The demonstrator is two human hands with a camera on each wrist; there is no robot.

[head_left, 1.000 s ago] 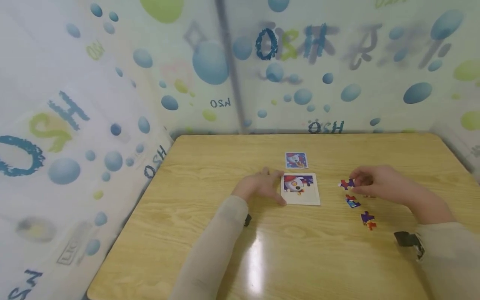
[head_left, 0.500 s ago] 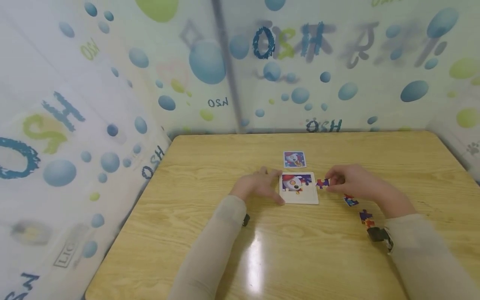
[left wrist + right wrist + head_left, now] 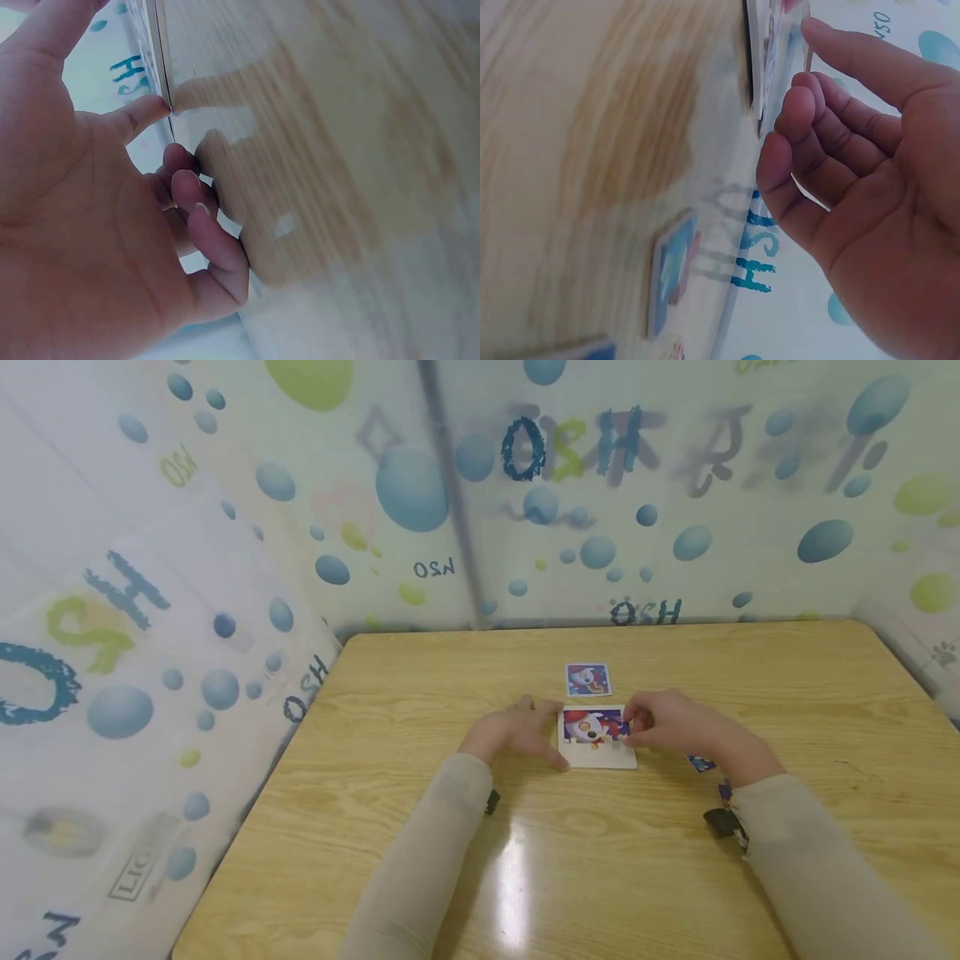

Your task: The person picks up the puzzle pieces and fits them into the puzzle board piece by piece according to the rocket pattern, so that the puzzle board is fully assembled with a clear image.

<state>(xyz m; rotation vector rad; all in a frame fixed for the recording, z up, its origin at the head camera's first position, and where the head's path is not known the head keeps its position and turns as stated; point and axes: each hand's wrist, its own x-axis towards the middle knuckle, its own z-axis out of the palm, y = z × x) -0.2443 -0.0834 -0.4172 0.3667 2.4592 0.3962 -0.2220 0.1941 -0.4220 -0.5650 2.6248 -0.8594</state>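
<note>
Head view: right hand (image 3: 675, 722) pinches a puzzle piece (image 3: 619, 729) at the right side of the puzzle tray (image 3: 597, 757)

Thumb and fingertips of the right hand are closed on the piece, with little gap between them. The piece, purple and red, is partly covered by the fingers and lies at the right edge of the picture being assembled; whether it sits fully in place I cannot tell. In the right wrist view a thin edge shows between thumb and forefinger.

The left hand (image 3: 513, 732) is spread wide along the left side of the tray, thumb at its near left corner and a fingertip at its far left corner. It steadies the edge and is not wrapped around anything.

Across the far part of the tray, joined pieces show a white face with an orange-ringed eye beneath red; the near part shows a pale base. Just beyond the tray, on the far side, lies a small picture card (image 3: 588, 681) with a similar face.

To the right, near the right forearm, a blue loose piece (image 3: 702, 763) lies on the wooden table (image 3: 360, 735). Nearer still, another loose fragment (image 3: 724, 791) is partly hidden beside the right sleeve (image 3: 817, 843) and its dark wrist device (image 3: 722, 823). Behind the table stands a pale wall (image 3: 600, 485) patterned with blue and green bubbles.
</note>
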